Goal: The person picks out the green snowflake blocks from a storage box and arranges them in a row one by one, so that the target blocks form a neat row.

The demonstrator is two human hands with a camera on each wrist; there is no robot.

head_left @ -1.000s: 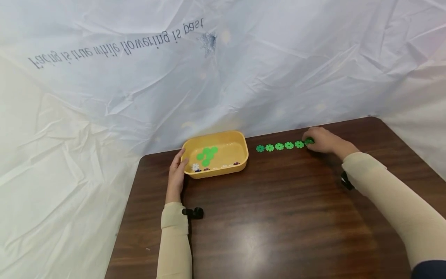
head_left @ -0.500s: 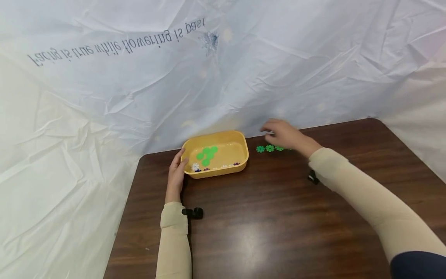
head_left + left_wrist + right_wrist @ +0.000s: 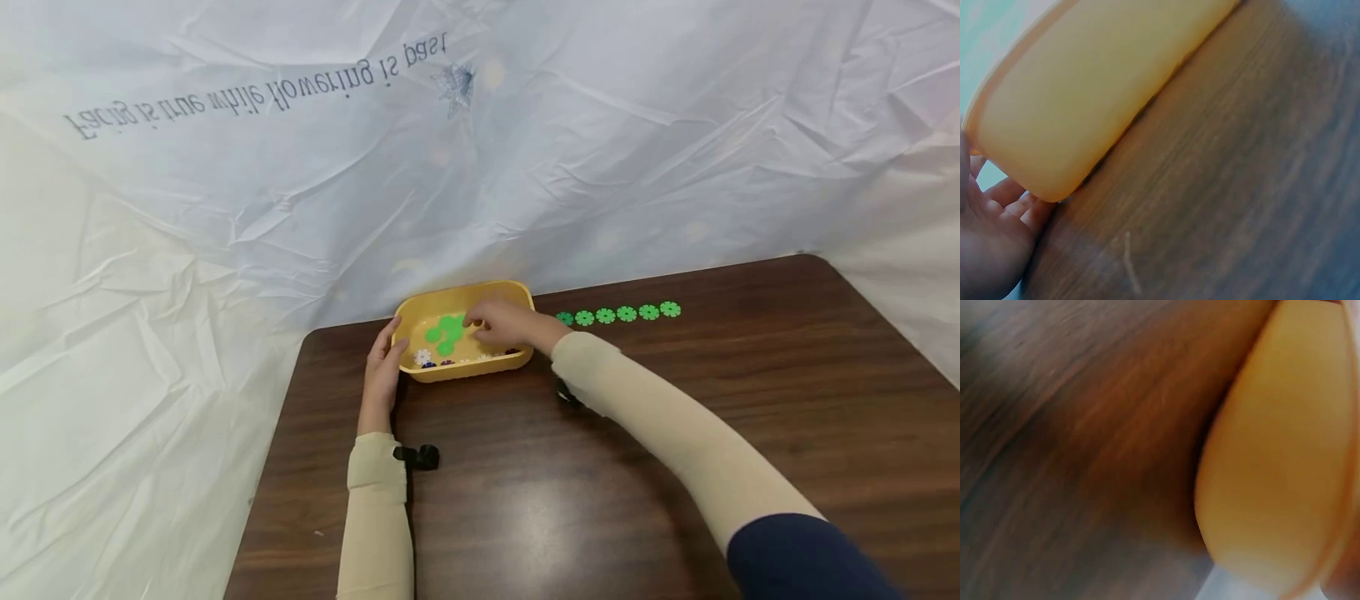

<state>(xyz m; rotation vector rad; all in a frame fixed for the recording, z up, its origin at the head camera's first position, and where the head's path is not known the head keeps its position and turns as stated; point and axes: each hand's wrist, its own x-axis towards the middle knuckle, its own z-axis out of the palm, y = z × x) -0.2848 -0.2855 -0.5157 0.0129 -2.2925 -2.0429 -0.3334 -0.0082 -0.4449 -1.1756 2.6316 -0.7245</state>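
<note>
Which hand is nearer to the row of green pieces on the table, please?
Right. The right hand is in or over the yellow basin, beside the row. The left hand grips the basin's left end, farther from the row.

A yellow tub (image 3: 450, 302), green discs (image 3: 450, 329) inside, stands beside six green flower-shaped pieces (image 3: 627, 314) in a row.

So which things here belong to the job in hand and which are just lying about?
In the job, it seems:
tub, held by left hand
right hand, at the tub
green pieces in the tub
green row on the table

Likely just lying about:
white pieces
dark pieces
sheet behind
</note>
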